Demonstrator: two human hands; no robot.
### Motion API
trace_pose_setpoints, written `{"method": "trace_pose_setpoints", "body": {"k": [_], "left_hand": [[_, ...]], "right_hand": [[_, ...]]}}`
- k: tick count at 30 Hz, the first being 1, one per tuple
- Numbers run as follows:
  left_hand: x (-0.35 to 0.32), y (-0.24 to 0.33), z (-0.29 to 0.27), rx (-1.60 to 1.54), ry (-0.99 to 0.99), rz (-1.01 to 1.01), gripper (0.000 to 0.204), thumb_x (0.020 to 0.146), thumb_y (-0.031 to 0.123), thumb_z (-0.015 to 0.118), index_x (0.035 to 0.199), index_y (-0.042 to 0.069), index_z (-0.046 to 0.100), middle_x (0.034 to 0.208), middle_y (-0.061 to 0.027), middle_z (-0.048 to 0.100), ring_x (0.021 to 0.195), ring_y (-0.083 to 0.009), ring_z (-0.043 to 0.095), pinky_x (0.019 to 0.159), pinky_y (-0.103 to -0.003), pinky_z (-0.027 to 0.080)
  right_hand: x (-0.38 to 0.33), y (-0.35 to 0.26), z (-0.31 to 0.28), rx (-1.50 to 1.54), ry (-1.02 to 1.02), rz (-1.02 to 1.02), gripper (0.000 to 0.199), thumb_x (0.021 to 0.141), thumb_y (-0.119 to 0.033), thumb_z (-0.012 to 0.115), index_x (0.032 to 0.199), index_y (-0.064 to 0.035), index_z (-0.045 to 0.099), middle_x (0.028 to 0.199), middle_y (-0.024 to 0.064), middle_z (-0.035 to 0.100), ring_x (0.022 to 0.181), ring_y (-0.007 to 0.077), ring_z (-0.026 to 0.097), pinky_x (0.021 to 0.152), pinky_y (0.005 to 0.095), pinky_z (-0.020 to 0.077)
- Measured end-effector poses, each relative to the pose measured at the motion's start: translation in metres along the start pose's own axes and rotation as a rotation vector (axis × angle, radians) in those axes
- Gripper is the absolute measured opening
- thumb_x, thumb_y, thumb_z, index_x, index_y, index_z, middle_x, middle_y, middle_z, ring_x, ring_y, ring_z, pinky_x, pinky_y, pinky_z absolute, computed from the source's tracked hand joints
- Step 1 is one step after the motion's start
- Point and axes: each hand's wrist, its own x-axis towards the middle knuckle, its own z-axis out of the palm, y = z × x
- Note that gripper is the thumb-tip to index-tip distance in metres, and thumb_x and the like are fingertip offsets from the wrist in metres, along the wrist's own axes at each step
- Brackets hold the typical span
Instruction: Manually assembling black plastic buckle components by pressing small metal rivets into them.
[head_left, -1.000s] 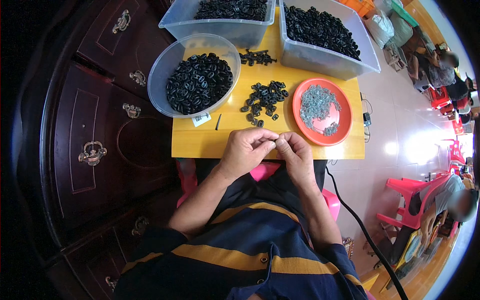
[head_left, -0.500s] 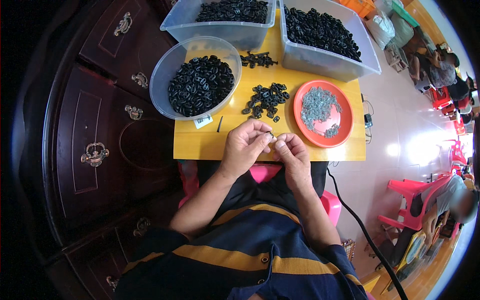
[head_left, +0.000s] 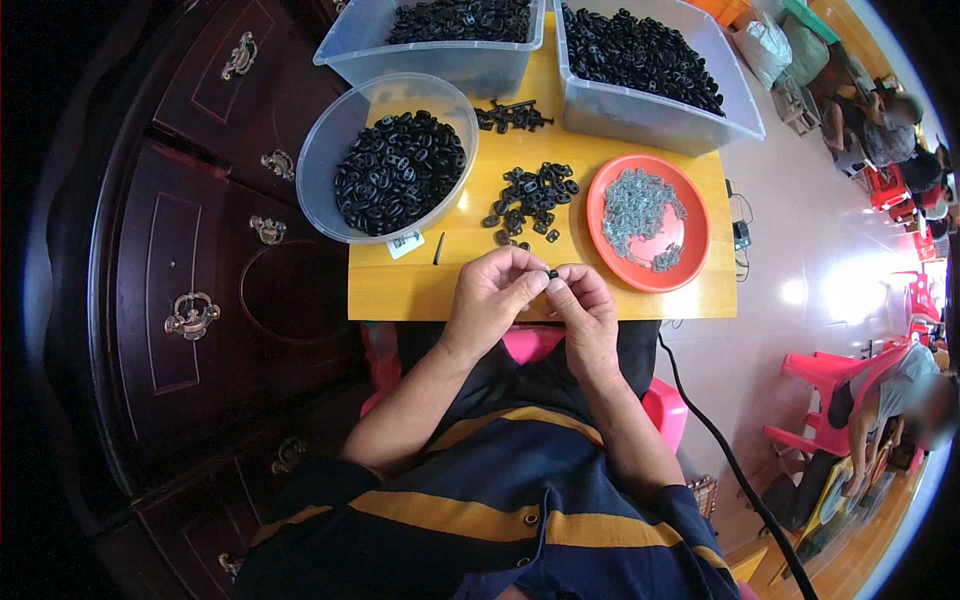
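Note:
Over the near edge of the yellow table, my left hand (head_left: 492,298) pinches a small black plastic piece (head_left: 552,274) between thumb and fingers. My right hand (head_left: 588,318) meets it there, its thumb and forefinger closed against the same piece. The fingertips cover most of it. Just beyond my hands lies a loose pile of black two-holed oval pieces (head_left: 535,195). To the right of the pile sits a red plate (head_left: 680,262) of small silvery metal bits, too fine to make out. A thin dark stick (head_left: 439,248) lies left of my left hand.
A round clear tub (head_left: 318,190) of black pieces stands at the left. Two clear bins (head_left: 430,68) (head_left: 650,128) of black pieces stand at the back. Dark posts (head_left: 515,115) lie between them. Wooden drawers (head_left: 170,250) flank the left; a black cable (head_left: 715,440) hangs right.
My right hand's fingertips have closed in on my left's, and both now press together on the black piece. The view has shifted slightly.

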Motion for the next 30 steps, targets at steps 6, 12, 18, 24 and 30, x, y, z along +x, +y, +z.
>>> {"method": "trace_pose_setpoints", "body": {"k": [6, 12, 18, 24, 30], "left_hand": [[0.002, -0.001, -0.004, 0.016, -0.059, -0.006, 0.003, 0.096, 0.003, 0.068, 0.098, 0.001, 0.067, 0.084, 0.0009, 0.067, 0.07, -0.0033, 0.06, 0.063, -0.019, 0.049], [0.004, 0.002, -0.008, 0.035, -0.138, -0.02, 0.005, 0.094, -0.001, 0.068, 0.099, -0.002, 0.067, 0.088, -0.003, 0.071, 0.079, -0.0075, 0.068, 0.072, -0.022, 0.056], [0.002, 0.008, -0.01, 0.073, -0.091, 0.037, 0.007, 0.095, 0.005, 0.07, 0.101, 0.001, 0.07, 0.084, 0.0034, 0.066, 0.073, -0.0021, 0.057, 0.066, -0.018, 0.047], [0.002, 0.006, -0.01, 0.064, -0.115, 0.032, 0.007, 0.096, 0.007, 0.068, 0.099, 0.001, 0.069, 0.082, 0.0032, 0.065, 0.07, -0.0023, 0.055, 0.064, -0.018, 0.046], [0.003, 0.008, -0.015, 0.052, -0.178, -0.088, 0.01, 0.098, 0.012, 0.066, 0.099, 0.001, 0.068, 0.084, 0.0026, 0.065, 0.07, -0.0037, 0.056, 0.065, -0.019, 0.047]], "right_hand": [[0.0, 0.0, -0.001, 0.0, 0.017, 0.008, 0.009, 0.103, -0.013, 0.061, 0.106, -0.0047, 0.062, 0.092, -0.0013, 0.062, 0.079, 0.0068, 0.056, 0.075, 0.0225, 0.0471], [0.0, -0.001, -0.002, -0.049, 0.005, 0.011, 0.011, 0.104, -0.016, 0.06, 0.105, -0.0052, 0.061, 0.09, -0.004, 0.059, 0.08, 0.0049, 0.053, 0.073, 0.0212, 0.0449], [0.0, -0.004, 0.0, -0.14, -0.031, 0.0, 0.013, 0.105, -0.018, 0.057, 0.104, -0.0052, 0.058, 0.087, -0.0015, 0.058, 0.08, 0.008, 0.055, 0.077, 0.0237, 0.0469], [0.001, -0.006, -0.007, -0.176, -0.09, 0.026, 0.013, 0.105, -0.018, 0.057, 0.106, -0.0049, 0.058, 0.088, -0.0012, 0.059, 0.08, 0.0078, 0.056, 0.077, 0.0238, 0.0477], [0.0, -0.009, -0.011, -0.182, -0.133, 0.042, 0.012, 0.105, -0.017, 0.057, 0.108, -0.0047, 0.058, 0.089, -0.0013, 0.06, 0.08, 0.0071, 0.056, 0.076, 0.0228, 0.0477]]}}
